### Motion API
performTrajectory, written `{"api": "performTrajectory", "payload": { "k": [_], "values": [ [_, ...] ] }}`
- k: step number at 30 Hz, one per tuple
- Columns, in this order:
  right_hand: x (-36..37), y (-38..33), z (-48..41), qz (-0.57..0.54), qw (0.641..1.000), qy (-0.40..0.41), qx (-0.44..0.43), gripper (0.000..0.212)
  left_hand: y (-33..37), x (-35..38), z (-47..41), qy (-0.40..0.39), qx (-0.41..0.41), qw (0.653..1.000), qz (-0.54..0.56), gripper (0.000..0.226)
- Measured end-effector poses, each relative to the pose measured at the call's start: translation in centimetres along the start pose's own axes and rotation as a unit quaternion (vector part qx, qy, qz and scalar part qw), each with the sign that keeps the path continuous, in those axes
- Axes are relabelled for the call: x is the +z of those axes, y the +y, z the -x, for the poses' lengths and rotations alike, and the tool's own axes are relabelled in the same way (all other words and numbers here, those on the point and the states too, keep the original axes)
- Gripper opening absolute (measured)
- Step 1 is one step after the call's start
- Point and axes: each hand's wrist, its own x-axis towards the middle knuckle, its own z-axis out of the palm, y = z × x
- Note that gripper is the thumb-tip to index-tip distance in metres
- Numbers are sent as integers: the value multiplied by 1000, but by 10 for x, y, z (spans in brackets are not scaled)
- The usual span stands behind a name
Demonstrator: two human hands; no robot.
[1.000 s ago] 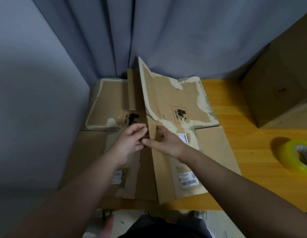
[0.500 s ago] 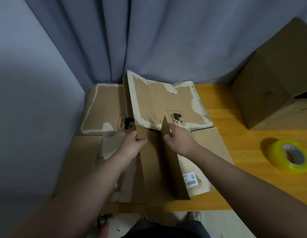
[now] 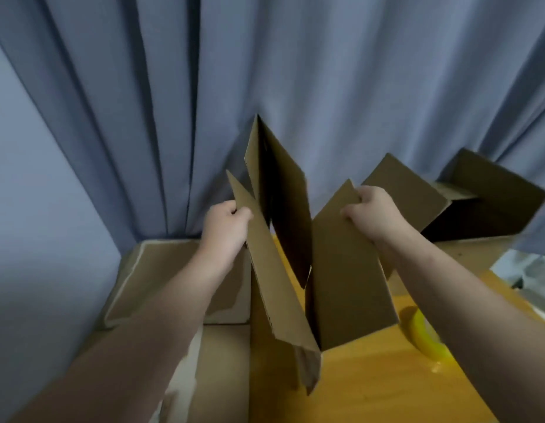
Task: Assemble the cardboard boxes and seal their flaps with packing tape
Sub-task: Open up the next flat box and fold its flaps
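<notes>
Cardboard point(image 3: 161, 270), folded flat and marked with pale torn patches, is stacked at the left end of the bench point(image 3: 372, 389), in front of a grey-blue curtain point(image 3: 265, 71). Just right of it the left hand point(image 3: 225, 230) is raised, its fingers point(image 3: 243, 213) clamped on the upper edge of the left panel of a box point(image 3: 347, 285). The box is held up over the bench, half opened, its panels splayed in a zigzag and not yet squared. Whether its lower end touches the bench cannot be told. The right panel is gripped near its top corner by the right hand point(image 3: 375, 213), with the fingers curled over the edge. Behind that hand a second box point(image 3: 484, 203) is seen, its dark opening exposed. At the lower right a yellow tape roll point(image 3: 430, 343) is laid on the bench near its right edge, partly hidden by the right forearm.

Several risks are judged likely from here. If the panels are pulled apart unevenly, the box could be skewed or a worn crease torn. The loose flaps at the bottom could be caught on the bench and bent the wrong way. The tape roll could be knocked off the edge by the forearm as the box is lowered.
</notes>
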Motion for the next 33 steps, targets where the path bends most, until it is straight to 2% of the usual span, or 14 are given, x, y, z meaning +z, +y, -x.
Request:
{"api": "performTrajectory", "payload": {
  "k": [3,6,9,11,14,15,18,20,22,23,25,26,29,33],
  "values": [
    [-27,12,-5,-60,995,70,34,21,25,5,-3,59,31,997,-37,24],
    [-39,24,-3,-139,981,117,73,52,38,6,-9,142,48,985,-85,15],
    [-41,33,3,-183,969,150,67,70,45,5,-3,166,78,973,-140,50],
    [-36,41,6,-209,962,159,73,69,41,7,2,146,124,959,-211,47],
    [-25,66,5,-221,954,165,120,59,24,11,14,86,96,932,-338,28],
    [-22,75,4,-217,952,168,139,57,19,13,21,68,103,929,-349,32],
    [-14,96,0,-229,944,171,165,53,5,20,44,2,230,910,-345,57],
    [-11,103,-5,-251,935,178,175,51,-4,27,55,-26,275,900,-336,75],
    [-10,107,-8,-273,923,195,188,49,-8,35,63,-37,299,885,-355,81],
    [-11,109,-8,-281,917,206,194,48,-9,39,65,-40,315,866,-386,81],
    [-10,109,-7,-301,904,232,197,47,-15,47,69,-13,312,835,-453,79],
    [-8,109,-5,-316,896,243,195,46,-16,50,72,22,280,840,-464,74],
    [3,101,7,-333,887,265,181,48,-16,51,72,88,190,893,-398,44],
    [16,84,28,-357,882,286,115,51,-1,34,67,95,221,889,-389,17]
  ]
}}
